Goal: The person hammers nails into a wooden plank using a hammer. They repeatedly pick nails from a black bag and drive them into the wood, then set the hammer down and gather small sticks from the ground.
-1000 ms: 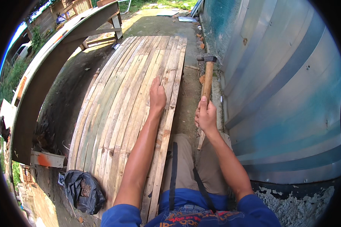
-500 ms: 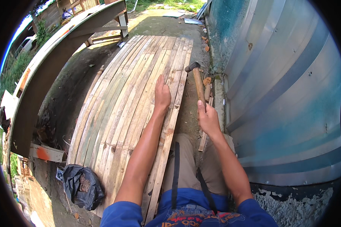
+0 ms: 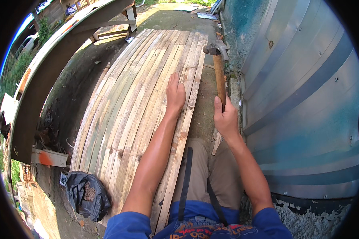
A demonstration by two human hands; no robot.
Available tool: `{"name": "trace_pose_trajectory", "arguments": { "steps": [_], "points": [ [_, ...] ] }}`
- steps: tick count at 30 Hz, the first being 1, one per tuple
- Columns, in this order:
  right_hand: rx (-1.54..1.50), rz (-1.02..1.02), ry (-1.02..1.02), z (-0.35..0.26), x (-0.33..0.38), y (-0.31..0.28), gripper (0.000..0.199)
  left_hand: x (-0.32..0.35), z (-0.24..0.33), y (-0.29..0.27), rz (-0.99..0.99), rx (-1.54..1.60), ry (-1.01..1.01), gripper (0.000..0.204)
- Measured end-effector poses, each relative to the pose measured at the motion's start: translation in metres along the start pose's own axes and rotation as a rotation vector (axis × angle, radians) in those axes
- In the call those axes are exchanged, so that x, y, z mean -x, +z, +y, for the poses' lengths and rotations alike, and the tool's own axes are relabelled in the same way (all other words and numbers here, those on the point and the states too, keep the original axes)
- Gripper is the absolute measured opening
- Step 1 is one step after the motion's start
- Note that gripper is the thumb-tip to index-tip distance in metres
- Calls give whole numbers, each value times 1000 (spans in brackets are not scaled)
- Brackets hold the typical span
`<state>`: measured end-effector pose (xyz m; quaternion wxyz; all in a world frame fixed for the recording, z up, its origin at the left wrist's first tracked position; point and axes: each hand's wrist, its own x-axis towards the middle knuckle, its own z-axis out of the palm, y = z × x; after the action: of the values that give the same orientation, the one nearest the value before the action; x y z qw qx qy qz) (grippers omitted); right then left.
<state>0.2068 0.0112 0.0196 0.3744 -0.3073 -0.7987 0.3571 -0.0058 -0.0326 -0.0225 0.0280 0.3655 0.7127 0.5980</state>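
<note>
My right hand (image 3: 226, 121) is wrapped round the wooden handle of a claw hammer (image 3: 219, 75), held upright just past the right edge of a panel of pale bamboo slats (image 3: 123, 115). The hammer's dark metal head is at the top, with its claw to the right. Over the right part of the panel, my left hand (image 3: 175, 95) has its fingers drawn together against the slats. Whatever sits between those fingertips is hidden or too small to make out. A black plastic bag (image 3: 77, 199) with a heap of thin nails (image 3: 90, 192) lies at the panel's near left corner.
A corrugated metal sheet wall (image 3: 303, 131) rises close on my right. Along the left curves a long wooden board frame (image 3: 40, 95). Wood pieces (image 3: 217, 142) lie on the ground between panel and wall. A white board with an orange mark (image 3: 50, 158) is near the bag.
My right hand has raised the hammer, bringing it nearer and slightly to the right. My left hand shows a little farther right in view, still at the slats.
</note>
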Motion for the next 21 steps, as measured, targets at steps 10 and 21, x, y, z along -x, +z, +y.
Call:
{"name": "trace_pose_trajectory", "arguments": {
  "steps": [10, 21],
  "points": [
    [-47, -4, 80, 1, -5, -18, 49, 7, 9, -1, 38, 62, -6, 60],
    [-28, -70, 117, -23, 6, -8, 47, 1, 4, -9, 51, 140, -27, 57]
  ]
}}
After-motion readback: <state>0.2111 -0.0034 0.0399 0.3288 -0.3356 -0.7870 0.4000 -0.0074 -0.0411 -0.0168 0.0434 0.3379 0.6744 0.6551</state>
